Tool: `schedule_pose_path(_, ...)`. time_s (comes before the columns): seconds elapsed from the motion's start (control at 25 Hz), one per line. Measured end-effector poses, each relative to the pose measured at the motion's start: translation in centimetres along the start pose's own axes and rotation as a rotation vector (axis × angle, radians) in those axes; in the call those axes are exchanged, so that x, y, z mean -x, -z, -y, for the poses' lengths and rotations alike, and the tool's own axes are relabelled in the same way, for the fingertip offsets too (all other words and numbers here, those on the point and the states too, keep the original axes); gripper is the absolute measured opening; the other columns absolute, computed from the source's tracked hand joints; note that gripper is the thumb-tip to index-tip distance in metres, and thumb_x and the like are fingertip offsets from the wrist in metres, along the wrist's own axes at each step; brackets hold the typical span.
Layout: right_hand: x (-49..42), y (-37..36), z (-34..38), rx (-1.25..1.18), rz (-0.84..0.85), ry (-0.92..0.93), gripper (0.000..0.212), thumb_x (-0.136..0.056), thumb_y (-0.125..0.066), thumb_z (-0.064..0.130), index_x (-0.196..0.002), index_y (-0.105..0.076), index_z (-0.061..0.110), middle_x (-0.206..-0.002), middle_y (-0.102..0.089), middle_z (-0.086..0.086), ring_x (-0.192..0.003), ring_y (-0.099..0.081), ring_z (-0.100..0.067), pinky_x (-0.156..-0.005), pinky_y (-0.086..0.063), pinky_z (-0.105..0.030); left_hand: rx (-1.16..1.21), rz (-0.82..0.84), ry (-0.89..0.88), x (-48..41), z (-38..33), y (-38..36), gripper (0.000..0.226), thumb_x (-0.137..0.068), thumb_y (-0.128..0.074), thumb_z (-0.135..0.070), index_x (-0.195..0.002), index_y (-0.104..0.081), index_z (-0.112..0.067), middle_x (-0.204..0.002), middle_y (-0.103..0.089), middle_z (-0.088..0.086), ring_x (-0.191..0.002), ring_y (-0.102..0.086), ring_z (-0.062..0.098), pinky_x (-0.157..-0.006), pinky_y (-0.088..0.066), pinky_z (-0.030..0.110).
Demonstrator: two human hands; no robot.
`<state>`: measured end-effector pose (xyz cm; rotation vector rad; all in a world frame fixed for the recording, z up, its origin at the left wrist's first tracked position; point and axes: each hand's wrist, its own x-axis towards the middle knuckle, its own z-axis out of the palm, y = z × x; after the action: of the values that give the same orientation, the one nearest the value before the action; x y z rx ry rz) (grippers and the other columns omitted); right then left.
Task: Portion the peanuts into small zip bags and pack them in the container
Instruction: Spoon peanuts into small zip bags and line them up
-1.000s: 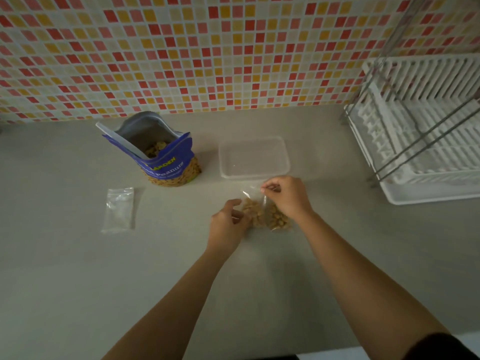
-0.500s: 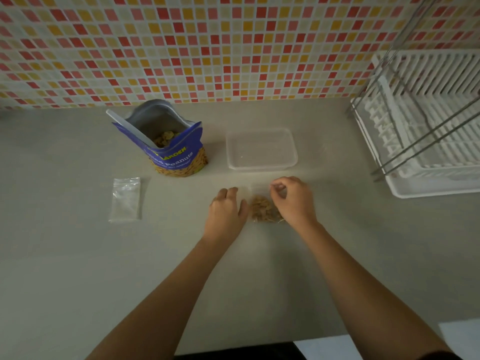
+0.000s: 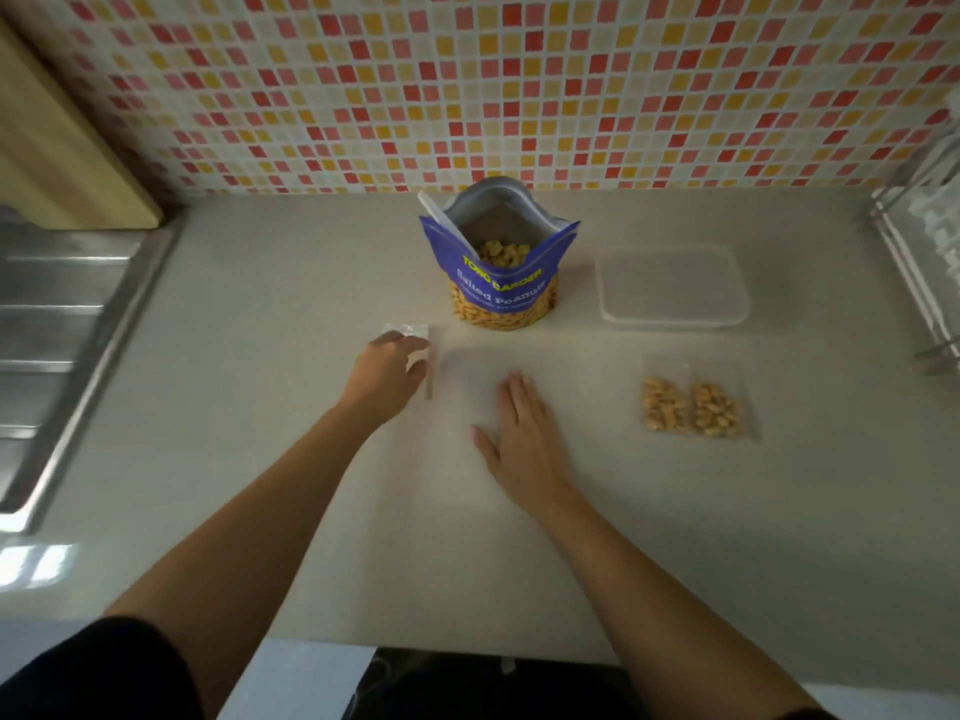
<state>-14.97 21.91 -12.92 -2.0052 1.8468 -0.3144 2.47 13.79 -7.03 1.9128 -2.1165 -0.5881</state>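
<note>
An open blue peanut bag (image 3: 501, 275) stands on the counter with a white scoop (image 3: 444, 223) sticking out of it. To its right lies an empty clear container (image 3: 672, 291). Two filled small zip bags (image 3: 693, 407) lie flat in front of the container, touched by neither hand. My left hand (image 3: 384, 374) rests on top of the empty zip bags (image 3: 415, 337) left of the peanut bag; whether its fingers pinch one is hidden. My right hand (image 3: 519, 433) lies flat on the counter, fingers straight, holding nothing.
A steel sink drainboard (image 3: 62, 324) runs along the left, with a wooden board (image 3: 57, 148) leaning behind it. A dish rack (image 3: 922, 262) stands at the right edge. A mosaic tile wall (image 3: 493, 85) backs the counter.
Both hands let go of the filled bags, which now lie to the right. My left hand has reached left onto the empty zip bags. The camera view has swung left.
</note>
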Motion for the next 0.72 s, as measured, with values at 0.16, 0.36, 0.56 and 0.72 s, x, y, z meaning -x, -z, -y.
schedule_pose_path(0.16,0.2,-1.3,0.8,0.149,-0.058,-0.073,0.073,-0.083,-0.033,0.056,-0.134,-0.046,0.006,-0.143,-0.046,-0.010,-0.133,-0.044,-0.024,-0.109,-0.016,-0.035,-0.183,0.024,0.035,-2.5,2.8,1.0,0.043,-0.090,-0.055,-0.022,-0.133,-0.050,-0.020,-0.137,-0.046,0.010,-0.124,-0.040,0.034,-0.100,-0.037,0.046)
schedule_pose_path(0.36,0.3,-1.7,0.6,0.180,-0.145,-0.066,0.073,-0.084,-0.033,0.055,-0.138,-0.041,0.006,-0.147,-0.040,-0.010,-0.137,-0.037,-0.024,-0.110,-0.012,-0.033,-0.272,0.022,-0.035,-3.8,3.4,1.0,0.029,-0.087,-0.059,-0.028,-0.116,-0.059,-0.021,-0.138,-0.043,0.001,-0.128,-0.034,0.028,-0.095,-0.032,0.044)
schedule_pose_path(0.56,0.3,-1.9,0.5,0.150,-0.207,-0.056,0.073,-0.084,-0.035,0.056,-0.139,-0.041,0.008,-0.148,-0.038,-0.008,-0.138,-0.035,-0.021,-0.111,-0.012,-0.031,-0.286,-0.057,-0.166,-3.1,3.4,2.3,0.015,-0.083,-0.061,-0.026,-0.095,-0.065,-0.018,-0.122,-0.060,-0.001,-0.122,-0.042,0.027,-0.086,-0.033,0.043)
schedule_pose_path(0.72,0.3,-0.3,0.7,-0.019,-0.047,-0.078,0.090,-0.075,-0.020,0.072,-0.147,-0.021,0.017,-0.158,-0.016,0.003,-0.146,-0.007,-0.009,-0.116,0.004,-0.028,-0.180,-0.013,-0.157,-1.7,2.0,6.2,0.012,-0.078,-0.061,-0.029,-0.086,-0.062,-0.020,-0.095,-0.065,-0.007,-0.108,-0.050,0.020,-0.086,-0.033,0.039)
